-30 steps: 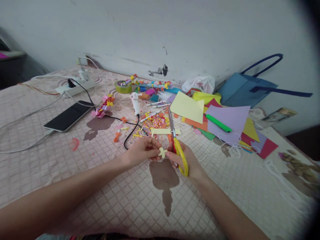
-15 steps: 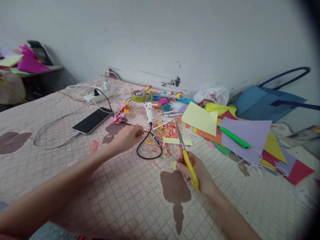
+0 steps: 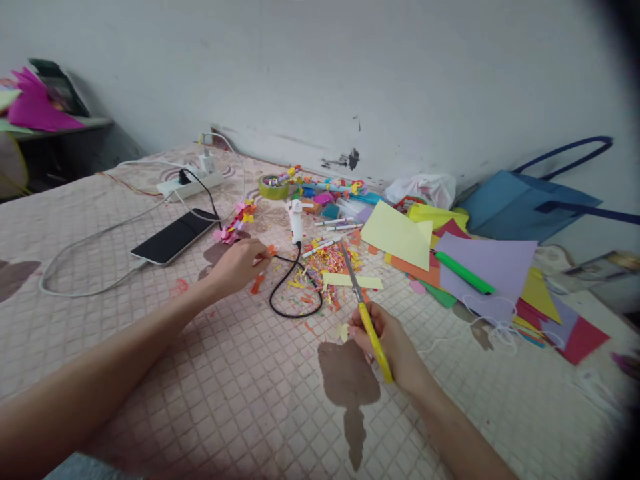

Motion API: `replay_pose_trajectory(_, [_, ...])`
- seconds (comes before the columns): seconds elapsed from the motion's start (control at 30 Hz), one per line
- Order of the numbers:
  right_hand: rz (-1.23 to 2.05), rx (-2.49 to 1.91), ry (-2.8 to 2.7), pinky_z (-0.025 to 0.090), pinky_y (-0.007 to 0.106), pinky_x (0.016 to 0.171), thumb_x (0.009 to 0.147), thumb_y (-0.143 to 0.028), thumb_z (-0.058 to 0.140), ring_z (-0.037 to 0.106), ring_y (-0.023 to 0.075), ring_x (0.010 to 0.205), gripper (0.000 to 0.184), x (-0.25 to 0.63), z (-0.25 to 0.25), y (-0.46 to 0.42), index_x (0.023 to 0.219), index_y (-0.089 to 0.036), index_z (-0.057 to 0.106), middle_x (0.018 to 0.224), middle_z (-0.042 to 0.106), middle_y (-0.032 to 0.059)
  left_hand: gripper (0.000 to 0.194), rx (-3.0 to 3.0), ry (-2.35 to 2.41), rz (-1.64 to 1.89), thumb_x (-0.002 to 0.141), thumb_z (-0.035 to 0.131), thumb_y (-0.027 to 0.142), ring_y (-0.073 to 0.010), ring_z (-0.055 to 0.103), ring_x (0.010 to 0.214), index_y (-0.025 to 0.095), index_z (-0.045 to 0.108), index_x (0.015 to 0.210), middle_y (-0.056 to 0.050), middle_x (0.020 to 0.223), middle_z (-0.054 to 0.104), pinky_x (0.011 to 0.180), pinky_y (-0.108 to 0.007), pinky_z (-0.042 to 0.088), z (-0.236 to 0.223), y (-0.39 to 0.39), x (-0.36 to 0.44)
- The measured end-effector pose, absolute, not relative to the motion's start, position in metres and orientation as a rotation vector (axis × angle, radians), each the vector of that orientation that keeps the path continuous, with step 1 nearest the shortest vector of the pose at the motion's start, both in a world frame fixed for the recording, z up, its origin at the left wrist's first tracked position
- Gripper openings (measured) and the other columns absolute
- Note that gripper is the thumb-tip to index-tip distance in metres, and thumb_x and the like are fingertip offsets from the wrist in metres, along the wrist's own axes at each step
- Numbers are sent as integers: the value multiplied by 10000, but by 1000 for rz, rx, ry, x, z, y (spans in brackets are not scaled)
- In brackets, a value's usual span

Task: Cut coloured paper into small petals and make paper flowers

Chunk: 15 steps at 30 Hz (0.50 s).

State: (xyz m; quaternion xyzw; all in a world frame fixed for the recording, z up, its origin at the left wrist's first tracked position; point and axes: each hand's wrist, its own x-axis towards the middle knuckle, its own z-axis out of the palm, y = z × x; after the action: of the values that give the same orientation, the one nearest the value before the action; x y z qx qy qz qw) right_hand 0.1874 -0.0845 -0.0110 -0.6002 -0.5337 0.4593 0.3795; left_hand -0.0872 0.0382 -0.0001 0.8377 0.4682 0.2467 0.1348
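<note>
My right hand (image 3: 387, 343) is closed around yellow-handled scissors (image 3: 369, 327), whose blades point away over the paper scraps. A small pale-yellow paper cutout (image 3: 343, 332) is pinched at its thumb and fingertips. My left hand (image 3: 241, 263) is low over the table with its fingers curled together. Bits of orange paper (image 3: 258, 283) show by and below its fingertips; whether one is between them is unclear. Just beyond are a white glue gun (image 3: 296, 223) with a black cord and a pink-and-yellow paper flower strip (image 3: 236, 223). A pale-yellow paper strip (image 3: 353, 281) lies across the scraps (image 3: 330, 263).
A phone (image 3: 175, 237) on a charging cable and a power strip (image 3: 193, 185) lie at left. Tape (image 3: 273, 187) and several pens stand behind. To the right are coloured paper sheets (image 3: 485, 267), a green cutter-like tool (image 3: 464, 273), white string (image 3: 500, 333) and a blue bag (image 3: 530, 207).
My left hand has drawn back to the left and slightly away, uncovering orange paper bits. My right hand still holds the scissors and cutout, barely moved. The view has shifted slightly.
</note>
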Motion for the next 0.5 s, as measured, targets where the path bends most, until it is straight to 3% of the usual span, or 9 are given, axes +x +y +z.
replay_pose_trajectory(0.13, [1044,-1581,-1494,419,256,490,669,-323,667,564,163,578,191,192,-10,-85,772,-211,552,694,628,7,148,2109,1324,797,793,550,281,-130,554,618,155,621,767,-33,708,659,580,-228,397,12,22,-72])
replay_pose_trajectory(0.33, [390,-1960,-1746,410,278,565,738,-379,616,594,193,631,201,232,0,-74,857,-217,609,721,665,19,204,1506,869,563,751,634,352,-110,599,586,159,568,744,-29,714,699,539,-207,444,16,-6,-26])
replay_pose_trajectory(0.5, [-56,-2016,-1845,453,343,759,756,-338,597,617,250,850,374,279,-4,-62,1066,-128,598,1014,663,128,235,1277,808,411,743,667,362,-98,612,588,146,572,745,-44,747,719,515,-190,429,12,-14,5])
